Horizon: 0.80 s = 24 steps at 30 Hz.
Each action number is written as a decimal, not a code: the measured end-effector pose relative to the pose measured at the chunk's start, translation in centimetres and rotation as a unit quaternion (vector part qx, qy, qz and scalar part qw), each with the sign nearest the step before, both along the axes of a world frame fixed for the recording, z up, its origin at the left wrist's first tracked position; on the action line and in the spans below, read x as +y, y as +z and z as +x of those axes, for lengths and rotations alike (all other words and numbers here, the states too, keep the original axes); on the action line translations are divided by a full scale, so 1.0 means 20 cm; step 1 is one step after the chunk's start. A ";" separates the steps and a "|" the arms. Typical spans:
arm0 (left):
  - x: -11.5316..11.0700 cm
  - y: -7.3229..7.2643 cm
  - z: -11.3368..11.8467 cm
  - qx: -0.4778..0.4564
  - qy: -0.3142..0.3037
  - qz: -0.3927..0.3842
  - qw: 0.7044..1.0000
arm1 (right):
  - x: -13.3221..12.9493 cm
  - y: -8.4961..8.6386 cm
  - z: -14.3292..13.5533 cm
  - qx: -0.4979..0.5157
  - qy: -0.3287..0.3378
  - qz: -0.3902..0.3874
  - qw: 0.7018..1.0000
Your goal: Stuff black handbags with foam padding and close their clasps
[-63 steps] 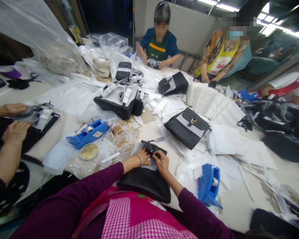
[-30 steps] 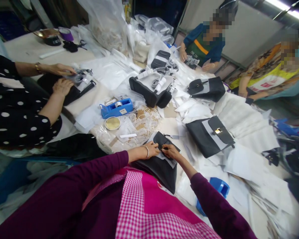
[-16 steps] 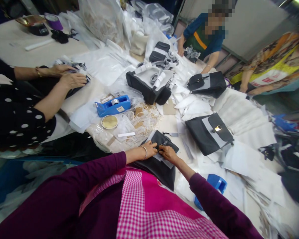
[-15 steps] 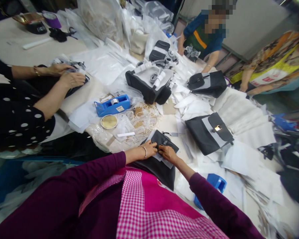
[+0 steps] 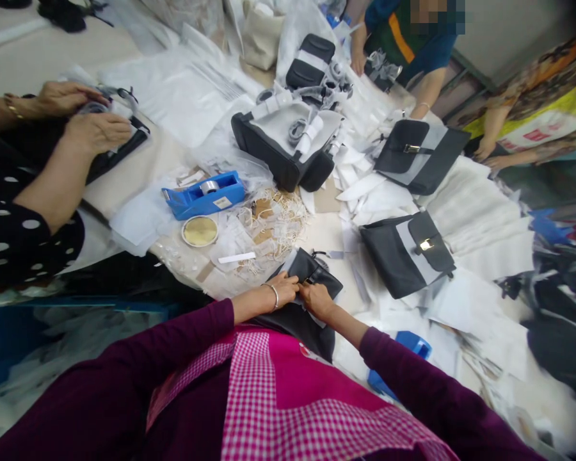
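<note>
A black handbag lies against my apron at the table's near edge, its flap pointing away from me and a pale sheet beside the flap. My left hand is closed on the bag near the flap's edge. Beside it, almost touching, my right hand has its fingers pinched at the same spot. The small part between my fingertips is hidden. Just past the flap a short dark strap or cord shows. To the right lies another black handbag with a gold clasp and a grey sheet under its flap.
A blue tape dispenser, a round tape roll and loose white strings lie ahead left. Beyond them sits a larger wrapped bag. Another blue dispenser is by my right forearm. Co-workers' hands handle items around the table.
My view has shifted slightly down. My hands have drawn closer together on the bag, the right one moving left. Across the table, a black bag at the far right has been turned and shifted.
</note>
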<state>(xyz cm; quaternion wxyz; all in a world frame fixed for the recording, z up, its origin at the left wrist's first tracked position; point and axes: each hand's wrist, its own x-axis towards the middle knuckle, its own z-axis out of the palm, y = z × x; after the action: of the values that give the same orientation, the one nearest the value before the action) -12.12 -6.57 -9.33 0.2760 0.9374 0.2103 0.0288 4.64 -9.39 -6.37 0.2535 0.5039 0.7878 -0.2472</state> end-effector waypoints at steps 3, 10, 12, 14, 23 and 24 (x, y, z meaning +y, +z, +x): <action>0.02 0.03 0.00 0.031 -0.032 -0.002 0.999 | 0.01 -0.03 -0.02 0.007 -0.012 -0.007 1.000; 0.03 0.12 0.00 0.015 0.006 0.036 0.999 | -0.09 0.01 -0.02 0.015 -0.074 0.046 0.996; 0.02 0.12 -0.01 0.020 0.011 0.046 0.999 | -0.13 0.03 -0.02 0.038 -0.102 0.095 0.989; 0.01 0.11 -0.01 0.021 0.020 0.050 0.998 | -0.18 0.03 -0.01 0.070 -0.135 0.159 0.976; 0.00 0.13 -0.01 0.041 0.019 0.072 0.996 | -0.23 -0.04 0.04 0.263 -0.273 0.239 0.894; -0.01 0.13 -0.01 0.041 0.020 0.073 0.996 | -0.22 -0.03 0.04 0.269 -0.278 0.236 0.891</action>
<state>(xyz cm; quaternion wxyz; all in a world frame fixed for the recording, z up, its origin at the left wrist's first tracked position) -12.41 -6.70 -6.81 0.1972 0.9512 0.2370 0.0112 5.37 -13.88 -7.00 -0.1738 0.6617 0.6886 -0.2404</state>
